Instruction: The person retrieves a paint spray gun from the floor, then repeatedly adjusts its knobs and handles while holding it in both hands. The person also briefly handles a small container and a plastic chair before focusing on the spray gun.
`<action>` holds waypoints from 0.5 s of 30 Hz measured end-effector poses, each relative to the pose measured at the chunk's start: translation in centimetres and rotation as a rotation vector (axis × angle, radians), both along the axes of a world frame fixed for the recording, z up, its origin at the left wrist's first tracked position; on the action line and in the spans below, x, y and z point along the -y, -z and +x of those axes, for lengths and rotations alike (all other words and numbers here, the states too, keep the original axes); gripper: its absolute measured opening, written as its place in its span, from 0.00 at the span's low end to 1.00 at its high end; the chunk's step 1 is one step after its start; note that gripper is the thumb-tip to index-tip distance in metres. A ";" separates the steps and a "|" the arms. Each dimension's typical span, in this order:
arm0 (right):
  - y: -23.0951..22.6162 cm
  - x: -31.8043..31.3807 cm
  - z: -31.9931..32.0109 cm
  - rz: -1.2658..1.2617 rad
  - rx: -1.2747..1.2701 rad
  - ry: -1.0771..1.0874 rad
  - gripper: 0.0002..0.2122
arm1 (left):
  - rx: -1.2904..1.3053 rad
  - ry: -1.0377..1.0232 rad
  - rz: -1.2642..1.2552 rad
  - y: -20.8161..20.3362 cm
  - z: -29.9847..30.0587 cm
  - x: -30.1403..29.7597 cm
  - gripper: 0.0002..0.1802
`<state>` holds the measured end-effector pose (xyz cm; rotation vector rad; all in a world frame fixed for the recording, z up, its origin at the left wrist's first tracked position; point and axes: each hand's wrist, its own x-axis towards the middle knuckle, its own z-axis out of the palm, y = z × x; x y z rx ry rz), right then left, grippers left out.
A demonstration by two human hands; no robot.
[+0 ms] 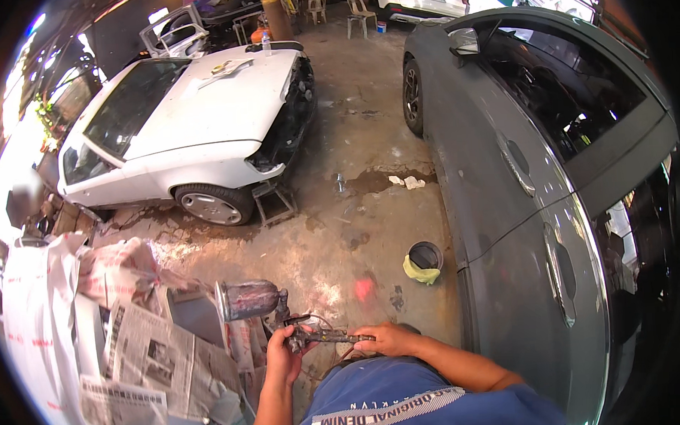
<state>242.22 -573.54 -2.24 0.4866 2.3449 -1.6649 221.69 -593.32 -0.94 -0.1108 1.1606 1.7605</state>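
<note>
A paint-stained metal spray gun with a round cup [283,312] is held low, between grey car [504,207] and newspaper-covered bench [143,354]. Left hand [281,357] is closed round its body; right hand [385,338] is curled over the rear end.

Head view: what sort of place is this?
Most likely a car body and paint shop: a white car with its front stripped, a grey car in dull primer, and a paint spray gun in both hands.

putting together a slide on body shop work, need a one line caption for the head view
Left hand and right hand hold a paint spray gun between a white car and a grey car.
</note>
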 end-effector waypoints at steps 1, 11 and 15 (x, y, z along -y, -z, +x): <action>0.2 -1.7 -1.2 -0.031 -0.007 0.042 0.20 | -0.008 0.031 -0.006 0.0 -1.6 -2.3 0.21; 4.1 -25.2 -6.5 -0.209 -0.220 0.562 0.13 | -0.270 -0.126 -0.067 -0.2 -17.7 -25.9 0.25; 2.4 -41.6 -9.0 -0.502 -0.344 0.773 0.10 | -0.293 -0.192 -0.103 0.5 -21.6 -37.0 0.18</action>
